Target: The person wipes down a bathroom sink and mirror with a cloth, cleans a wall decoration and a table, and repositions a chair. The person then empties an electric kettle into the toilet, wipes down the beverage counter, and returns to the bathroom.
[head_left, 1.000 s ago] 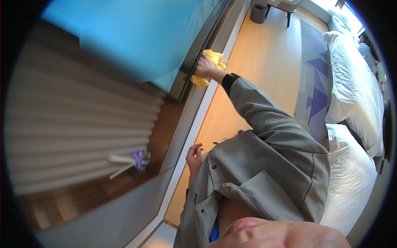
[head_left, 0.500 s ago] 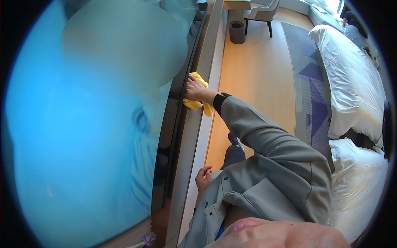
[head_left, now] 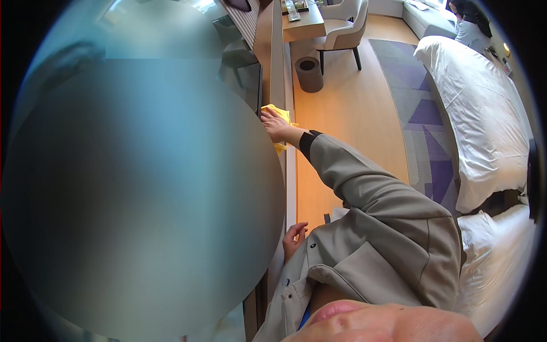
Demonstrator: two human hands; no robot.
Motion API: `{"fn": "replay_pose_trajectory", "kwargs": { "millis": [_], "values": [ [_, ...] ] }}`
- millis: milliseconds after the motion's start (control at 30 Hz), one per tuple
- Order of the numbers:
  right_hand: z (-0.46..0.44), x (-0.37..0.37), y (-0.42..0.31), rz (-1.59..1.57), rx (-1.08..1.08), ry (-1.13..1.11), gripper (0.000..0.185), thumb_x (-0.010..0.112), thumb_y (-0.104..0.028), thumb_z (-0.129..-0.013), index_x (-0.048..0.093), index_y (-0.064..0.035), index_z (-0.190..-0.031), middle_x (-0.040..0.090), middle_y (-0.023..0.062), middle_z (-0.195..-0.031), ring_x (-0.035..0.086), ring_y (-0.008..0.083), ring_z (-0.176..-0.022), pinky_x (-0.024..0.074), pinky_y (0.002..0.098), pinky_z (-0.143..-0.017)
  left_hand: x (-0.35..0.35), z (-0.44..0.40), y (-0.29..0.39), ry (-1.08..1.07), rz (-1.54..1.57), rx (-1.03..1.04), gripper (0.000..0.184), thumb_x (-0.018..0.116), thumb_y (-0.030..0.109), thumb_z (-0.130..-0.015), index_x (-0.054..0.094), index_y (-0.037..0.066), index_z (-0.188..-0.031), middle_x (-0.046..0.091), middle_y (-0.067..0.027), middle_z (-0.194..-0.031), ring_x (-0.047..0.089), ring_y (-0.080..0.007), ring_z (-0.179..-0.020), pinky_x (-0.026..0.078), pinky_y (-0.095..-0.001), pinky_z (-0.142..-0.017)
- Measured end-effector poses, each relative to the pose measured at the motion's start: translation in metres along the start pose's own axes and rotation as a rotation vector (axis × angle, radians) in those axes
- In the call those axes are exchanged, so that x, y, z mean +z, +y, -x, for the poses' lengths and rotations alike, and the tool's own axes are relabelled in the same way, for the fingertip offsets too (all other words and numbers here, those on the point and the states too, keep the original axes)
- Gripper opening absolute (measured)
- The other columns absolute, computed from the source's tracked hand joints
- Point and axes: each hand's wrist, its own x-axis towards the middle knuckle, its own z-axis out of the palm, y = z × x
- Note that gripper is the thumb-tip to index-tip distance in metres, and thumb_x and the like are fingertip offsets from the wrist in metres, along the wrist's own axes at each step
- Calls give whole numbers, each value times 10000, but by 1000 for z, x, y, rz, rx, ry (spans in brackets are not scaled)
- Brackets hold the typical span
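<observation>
My right hand (head_left: 276, 126), at the end of an outstretched sleeved arm, presses on a yellow cloth (head_left: 277, 112) at the edge of a dark-framed screen (head_left: 260, 94), above a narrow ledge. Parts of the cloth stick out above and below the hand. Lower down, close to my jacket, my left hand (head_left: 294, 238) hangs with its fingers loosely bent and slightly apart, holding nothing. A large blurred round patch covers much of the left side of the view and hides most of the screen.
Beyond the ledge stand a round bin (head_left: 309, 75), a chair (head_left: 345, 35) and a desk (head_left: 305, 31) with small items. A patterned rug (head_left: 424, 114) lies beside a bed with white bedding (head_left: 478, 119). Another person (head_left: 472, 25) is at the far right by the window.
The view has swung, bringing the desk and more of the chair and bin into sight. My right hand with the cloth has moved along the screen's edge. My left hand still hangs near my body.
</observation>
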Motion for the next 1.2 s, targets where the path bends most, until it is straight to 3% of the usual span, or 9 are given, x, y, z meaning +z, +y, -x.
{"fn": "replay_pose_trajectory", "kwargs": {
  "millis": [100,133,233,300,367,600,867,967,1200],
  "values": [
    [-45,-6,62,-93,28,101,444,338,-333,-838,480,-65,-1162,396,115,-1289,256,262,-1262,67,424,-1072,19,-66,-1,68,-5,-35,152,518,15,-824,603,13,-951,604,-70,-869,581,-129,-788,460,-239,-691],
    [-49,-1,66,-13,35,0,468,316,-322,-853,397,-111,-1262,376,90,-1314,257,244,-1260,69,428,-1071,23,-73,-15,77,11,-42,152,518,15,-824,603,13,-951,604,-70,-869,581,-129,-788,460,-239,-691],
    [-97,-3,130,53,87,-153,466,329,-324,-845,428,-96,-1238,404,84,-1292,272,234,-1253,75,417,-1070,56,-136,-9,172,-22,-42,149,516,17,-824,601,6,-946,603,-71,-866,580,-127,-783,464,-241,-696],
    [-125,10,176,-23,4,9,493,353,-328,-824,425,-86,-1247,396,76,-1304,275,205,-1258,75,403,-1073,75,-187,-4,194,-15,-38,147,509,31,-832,597,-2,-945,604,-73,-861,583,-127,-781,466,-243,-710],
    [-162,9,212,-78,26,15,501,354,-330,-823,412,-93,-1261,379,67,-1320,263,203,-1266,72,405,-1073,96,-238,14,216,1,-47,148,512,49,-838,595,3,-952,608,-76,-868,592,-132,-779,466,-243,-721],
    [-277,-8,354,-32,72,-55,497,356,-359,-842,412,-95,-1259,378,75,-1314,259,199,-1265,80,400,-1066,153,-375,52,100,100,-167,152,527,78,-840,607,14,-952,612,-76,-874,597,-124,-778,467,-242,-716],
    [-430,-1,532,83,159,0,509,348,-396,-842,411,-101,-1250,386,67,-1301,264,214,-1257,111,407,-1057,184,-586,72,124,65,-121,164,494,46,-848,595,0,-970,614,-72,-886,587,-127,-786,462,-239,-729],
    [-482,-3,594,134,179,-34,515,349,-404,-840,406,-103,-1255,384,64,-1304,265,214,-1257,125,402,-1052,199,-663,96,148,199,-121,163,488,32,-848,590,-1,-971,610,-69,-901,585,-126,-783,461,-235,-725],
    [-539,9,675,74,147,24,513,360,-398,-840,415,-89,-1246,399,74,-1293,309,221,-1223,178,396,-1023,211,-765,114,57,15,-139,165,480,20,-843,588,3,-966,609,-79,-894,592,-134,-791,462,-244,-724]
  ]
}}
